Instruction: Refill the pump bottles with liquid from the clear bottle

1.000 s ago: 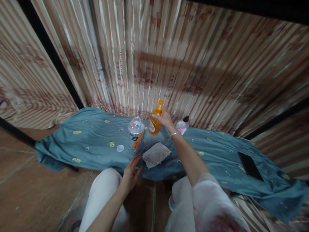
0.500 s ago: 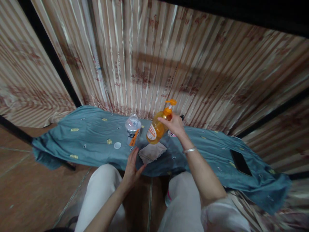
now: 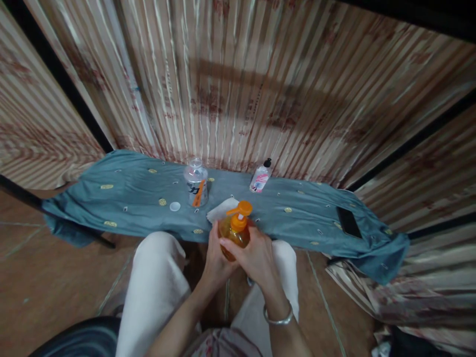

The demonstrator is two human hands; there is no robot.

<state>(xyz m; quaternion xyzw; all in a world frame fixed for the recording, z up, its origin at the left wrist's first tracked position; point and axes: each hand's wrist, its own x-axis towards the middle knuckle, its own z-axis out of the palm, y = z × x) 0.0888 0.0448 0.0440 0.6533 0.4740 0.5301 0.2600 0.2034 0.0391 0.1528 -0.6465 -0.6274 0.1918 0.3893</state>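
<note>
An orange pump bottle (image 3: 235, 232) is held upright above my lap, between my knees. My right hand (image 3: 255, 258) wraps its front and right side; a silver bangle circles that wrist. My left hand (image 3: 215, 255) cups the bottle's left side and base. Behind the bottle a folded pale cloth (image 3: 220, 210) lies on the teal cloth-covered bench (image 3: 126, 198).
On the bench stand a clear open bottle with an orange label (image 3: 196, 181), its white cap (image 3: 174, 206) lying beside it, and a small clear bottle with a black cap (image 3: 260, 177). A black phone (image 3: 348, 222) lies at the bench's right end. A striped curtain hangs behind.
My right hand lifted the orange pump bottle off the bench and drew it toward my lap. My left hand rose from the bench edge and closed on it.
</note>
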